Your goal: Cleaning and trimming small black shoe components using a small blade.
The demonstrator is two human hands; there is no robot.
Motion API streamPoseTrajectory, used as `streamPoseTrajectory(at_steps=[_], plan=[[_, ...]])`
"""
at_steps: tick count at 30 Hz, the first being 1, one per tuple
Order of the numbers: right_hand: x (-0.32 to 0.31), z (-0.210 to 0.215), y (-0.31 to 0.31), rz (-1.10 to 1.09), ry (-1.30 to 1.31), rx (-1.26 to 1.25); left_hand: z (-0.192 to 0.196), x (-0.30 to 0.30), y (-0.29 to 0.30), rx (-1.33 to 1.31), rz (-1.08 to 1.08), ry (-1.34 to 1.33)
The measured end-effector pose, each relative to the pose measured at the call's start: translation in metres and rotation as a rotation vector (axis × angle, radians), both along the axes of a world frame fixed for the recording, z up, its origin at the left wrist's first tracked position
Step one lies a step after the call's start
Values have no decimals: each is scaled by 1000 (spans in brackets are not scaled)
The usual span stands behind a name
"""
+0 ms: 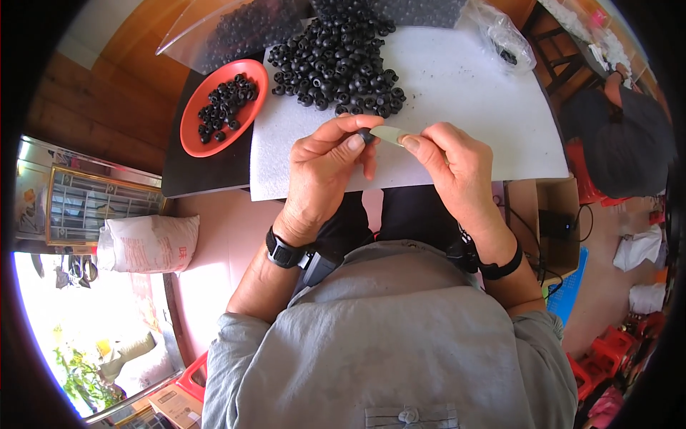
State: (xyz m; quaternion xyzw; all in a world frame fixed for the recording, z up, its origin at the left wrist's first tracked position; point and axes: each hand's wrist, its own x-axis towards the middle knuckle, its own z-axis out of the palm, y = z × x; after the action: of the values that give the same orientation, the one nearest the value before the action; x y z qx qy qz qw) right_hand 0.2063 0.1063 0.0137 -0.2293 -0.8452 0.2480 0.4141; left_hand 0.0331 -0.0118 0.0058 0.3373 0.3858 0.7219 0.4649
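In front of me, above the near part of the white foam sheet, my left hand pinches a small black round part between thumb and fingers. My right hand grips a pale green flat blade-like piece, whose far end meets the black part. Exactly what the blade is cannot be made out. Just beyond my hands lies a large heap of black, bead-like parts with holes. To the left, an orange-red oval dish holds several more of them.
Clear plastic bins with more black parts line the table's far side. A clear plastic bag lies at the far right corner. Below the right edge stands an open cardboard box with cables. Another person sits at the right.
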Motion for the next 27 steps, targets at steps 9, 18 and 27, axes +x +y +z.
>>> streamPoseTrajectory(at_steps=[9,18,27], plan=[[-1,-1,2,2,-3,4,-2,0,1,20,-1,13],[5,-4,6,139,36,98,0,0,0,1,-16,-2],[2,-2,0,34,73,-95,-1,0,-2,24,-20,10]])
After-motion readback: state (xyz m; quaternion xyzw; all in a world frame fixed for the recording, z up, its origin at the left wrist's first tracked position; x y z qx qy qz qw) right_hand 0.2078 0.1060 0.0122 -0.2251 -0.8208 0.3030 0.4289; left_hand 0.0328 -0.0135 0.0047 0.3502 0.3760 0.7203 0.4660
